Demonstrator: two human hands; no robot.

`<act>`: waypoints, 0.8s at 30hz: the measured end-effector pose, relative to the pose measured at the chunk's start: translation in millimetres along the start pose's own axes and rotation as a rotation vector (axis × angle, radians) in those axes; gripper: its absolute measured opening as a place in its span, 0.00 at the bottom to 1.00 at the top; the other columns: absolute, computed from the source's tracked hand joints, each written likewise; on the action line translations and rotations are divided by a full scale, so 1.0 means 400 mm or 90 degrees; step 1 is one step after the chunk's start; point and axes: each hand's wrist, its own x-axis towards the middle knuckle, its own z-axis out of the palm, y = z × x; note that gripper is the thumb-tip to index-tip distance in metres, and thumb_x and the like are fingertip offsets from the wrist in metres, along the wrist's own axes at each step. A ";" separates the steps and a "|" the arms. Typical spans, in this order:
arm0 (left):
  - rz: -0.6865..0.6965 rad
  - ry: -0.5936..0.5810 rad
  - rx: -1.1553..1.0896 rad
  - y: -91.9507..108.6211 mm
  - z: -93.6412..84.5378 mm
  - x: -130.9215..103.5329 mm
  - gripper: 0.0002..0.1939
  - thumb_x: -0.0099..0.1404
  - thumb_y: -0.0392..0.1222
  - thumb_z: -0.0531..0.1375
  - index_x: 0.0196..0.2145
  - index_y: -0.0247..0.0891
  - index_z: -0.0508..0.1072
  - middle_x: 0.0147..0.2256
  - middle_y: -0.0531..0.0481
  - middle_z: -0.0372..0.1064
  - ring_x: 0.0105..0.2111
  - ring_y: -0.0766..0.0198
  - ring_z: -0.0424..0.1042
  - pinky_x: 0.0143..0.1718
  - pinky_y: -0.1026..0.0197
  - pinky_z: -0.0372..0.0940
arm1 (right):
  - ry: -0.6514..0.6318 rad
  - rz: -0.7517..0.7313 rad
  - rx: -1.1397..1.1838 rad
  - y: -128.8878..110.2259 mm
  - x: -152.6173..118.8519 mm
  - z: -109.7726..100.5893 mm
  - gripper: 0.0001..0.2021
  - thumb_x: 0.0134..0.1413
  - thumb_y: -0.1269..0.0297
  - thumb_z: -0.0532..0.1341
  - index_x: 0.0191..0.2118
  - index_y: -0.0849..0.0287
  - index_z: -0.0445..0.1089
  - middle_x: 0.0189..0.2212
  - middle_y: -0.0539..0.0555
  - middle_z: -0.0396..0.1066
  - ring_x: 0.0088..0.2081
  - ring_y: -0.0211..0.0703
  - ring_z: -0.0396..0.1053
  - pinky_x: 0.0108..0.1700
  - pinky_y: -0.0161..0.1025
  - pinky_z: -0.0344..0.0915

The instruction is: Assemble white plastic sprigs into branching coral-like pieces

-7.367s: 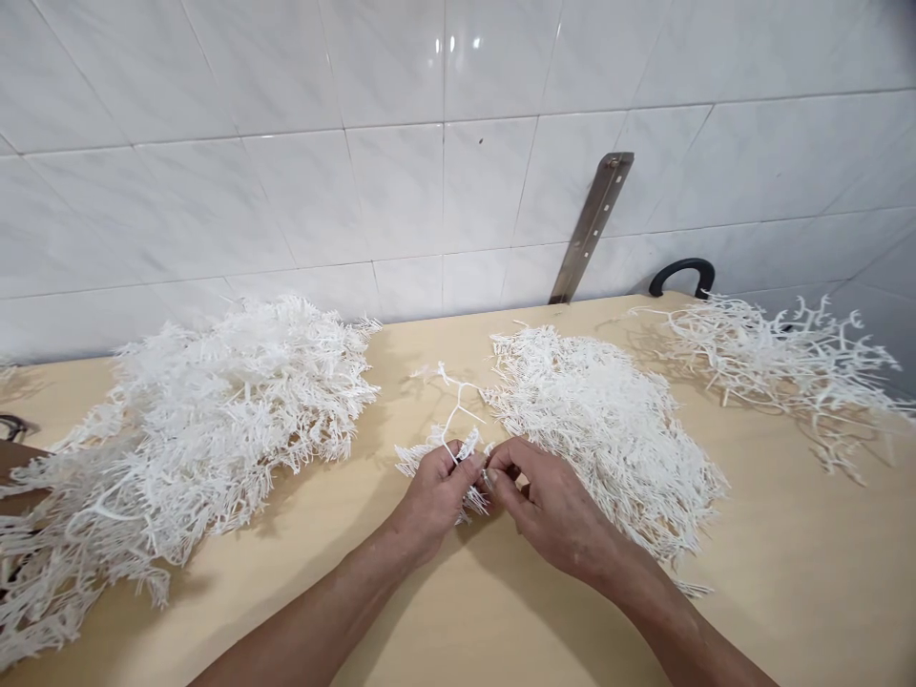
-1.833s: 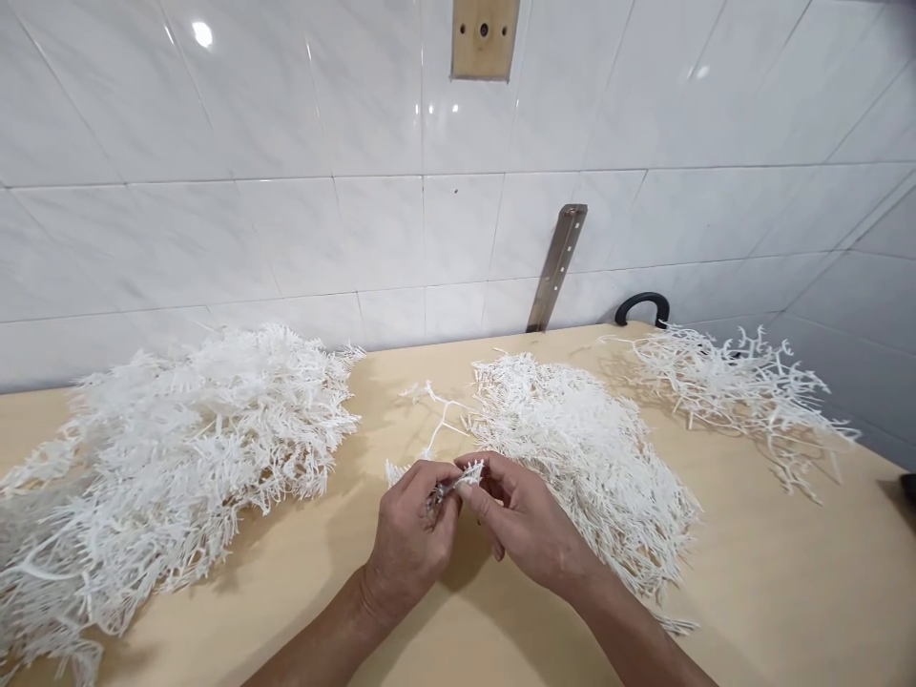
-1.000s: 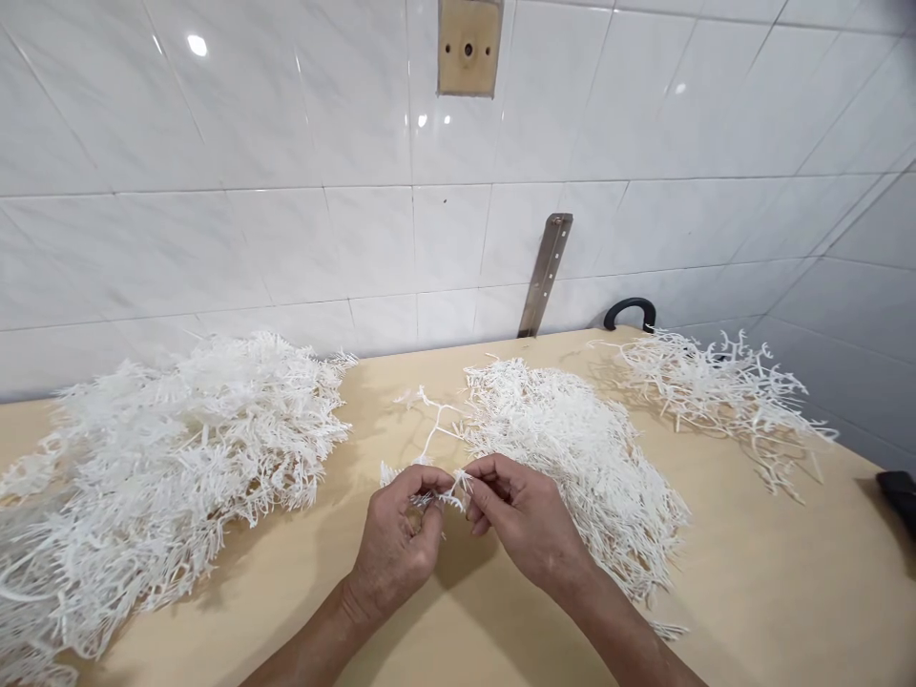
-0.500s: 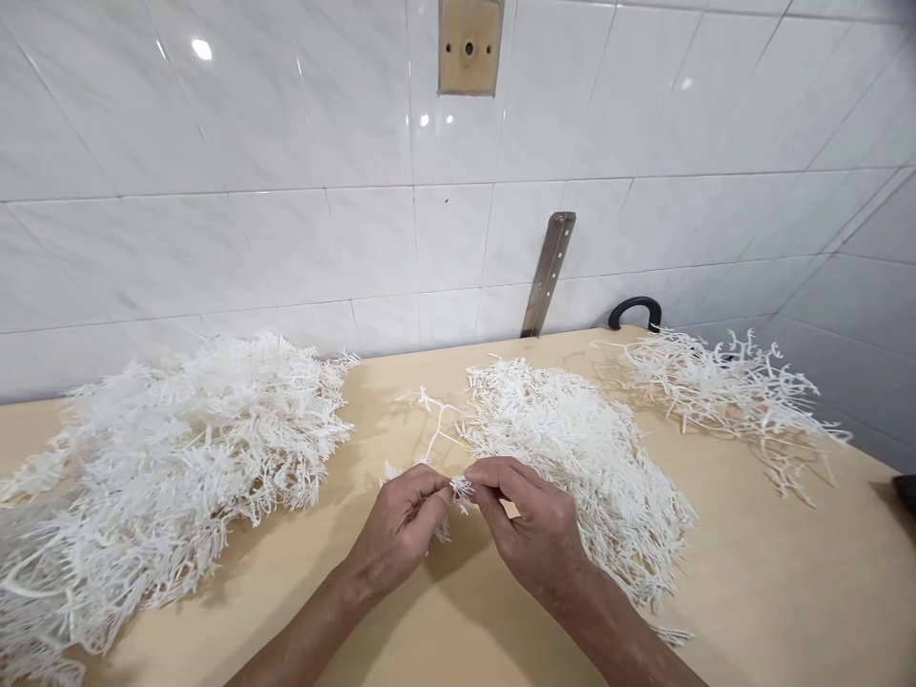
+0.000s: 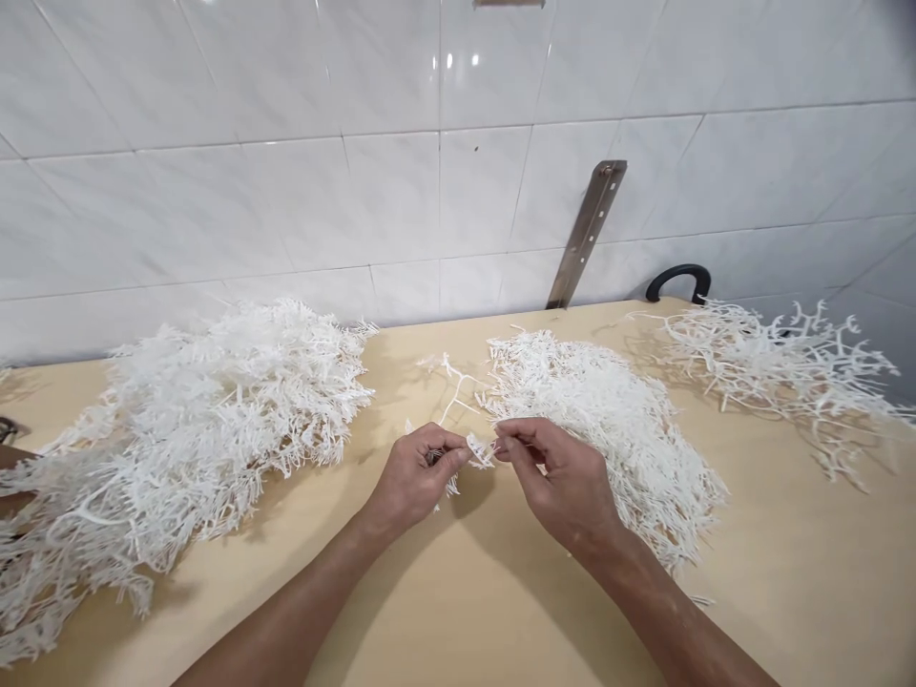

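Note:
My left hand (image 5: 419, 472) is closed, its thumb and forefinger pinching a small white plastic sprig (image 5: 479, 452) with fine needle-like tips. More of the white branching hangs below and behind that hand. My right hand (image 5: 562, 472) is pinched closed at the sprig's right edge; what lies between its fingertips is too small to make out. A thin white forked stem (image 5: 456, 389) shows just beyond my hands. Right behind my right hand lies a dense heap of white sprigs (image 5: 608, 410).
A large pile of white branching sprigs (image 5: 236, 401) covers the table's left side. Bare looped stems (image 5: 780, 363) lie far right, by a black curved handle (image 5: 679, 277). A metal strip (image 5: 587, 234) leans against the tiled wall. Part of another person's hand (image 5: 12, 482) shows at the left edge.
My view has tilted down and shifted left. My right fingertips have drawn slightly away from my left ones, showing more of the sprig. Another person's hand has appeared at the left edge.

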 end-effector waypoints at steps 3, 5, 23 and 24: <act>0.060 -0.016 0.098 -0.005 0.010 -0.006 0.08 0.64 0.40 0.59 0.33 0.38 0.79 0.31 0.49 0.70 0.31 0.65 0.68 0.33 0.63 0.61 | -0.034 0.125 0.054 0.005 -0.001 -0.008 0.10 0.64 0.59 0.59 0.43 0.58 0.72 0.32 0.55 0.77 0.32 0.44 0.78 0.37 0.41 0.77; 0.086 -0.026 0.127 -0.006 0.014 -0.010 0.08 0.65 0.39 0.58 0.34 0.38 0.78 0.31 0.49 0.69 0.31 0.64 0.68 0.32 0.63 0.61 | -0.068 0.189 0.107 0.007 0.000 -0.008 0.13 0.63 0.55 0.59 0.44 0.59 0.73 0.31 0.56 0.77 0.31 0.45 0.77 0.37 0.43 0.77; 0.093 -0.067 0.095 0.011 0.029 -0.027 0.09 0.65 0.41 0.58 0.28 0.37 0.73 0.27 0.51 0.69 0.30 0.64 0.67 0.34 0.63 0.61 | -0.278 0.217 0.213 0.012 0.024 -0.009 0.15 0.65 0.55 0.56 0.43 0.58 0.76 0.36 0.53 0.76 0.37 0.41 0.71 0.41 0.38 0.66; 0.085 -0.077 0.090 0.013 0.028 -0.028 0.09 0.65 0.41 0.57 0.28 0.37 0.73 0.27 0.51 0.70 0.30 0.65 0.67 0.34 0.63 0.60 | -0.284 0.220 0.212 0.011 0.024 -0.010 0.15 0.65 0.55 0.57 0.43 0.59 0.76 0.35 0.52 0.75 0.35 0.40 0.70 0.39 0.37 0.65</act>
